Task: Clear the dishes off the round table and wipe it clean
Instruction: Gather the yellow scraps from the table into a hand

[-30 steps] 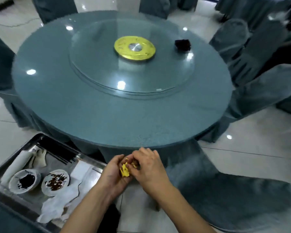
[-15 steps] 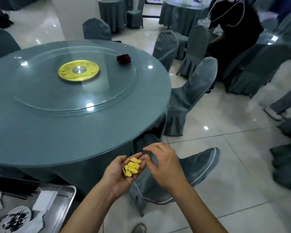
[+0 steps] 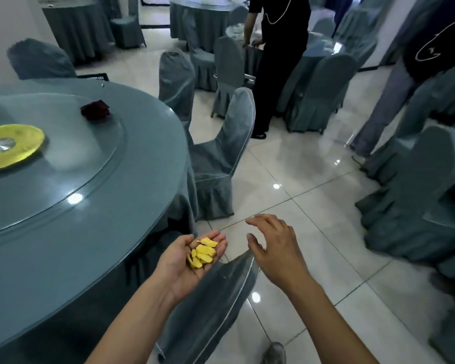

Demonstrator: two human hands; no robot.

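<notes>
You stand in a restaurant banquet hall: round cloth-draped benches (image 3: 63,232) with a glass turntable (image 3: 50,153), matching covered chairs (image 3: 221,158), and a glossy tiled floor (image 3: 313,206).

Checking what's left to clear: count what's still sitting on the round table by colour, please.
Yellow: 1, the yellow disc at the turntable's centre
Dark red: 1, the dark red folded item on the glass turntable
Total: 2

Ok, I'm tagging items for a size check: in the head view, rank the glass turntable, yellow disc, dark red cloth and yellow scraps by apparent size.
1. glass turntable, partly cut off
2. yellow disc, also cut off
3. dark red cloth and yellow scraps in the left hand: alike; scraps are nearer, so unranked.
</notes>
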